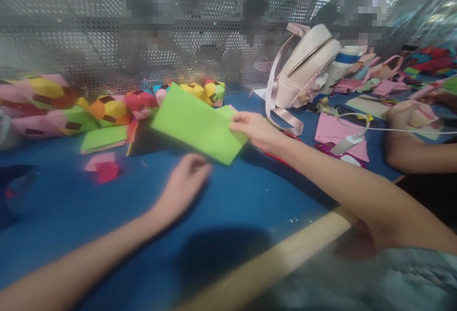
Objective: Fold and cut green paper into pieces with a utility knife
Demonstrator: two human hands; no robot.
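My right hand (252,130) pinches a sheet of bright green paper (194,125) at its right end, thumb on top. The sheet is tilted and held above the blue tabletop (228,206); a small green flap with a pale pink edge shows by the fingers. My left hand (191,170) is just below the sheet's lower edge, apart from it, with its fingers curled in and somewhat blurred; nothing shows in them. Left of the sheet lie a stack of green paper (104,138), a dark sheet (144,137) and folded pink pieces (106,170).
Coloured paper balls (112,109) line the back by a perforated metal screen (89,30). A pale pink backpack (305,70) and a white bottle (341,70) stand behind my right hand. Pink paper (337,130) and a white cable lie near another person's arm (421,156) at right.
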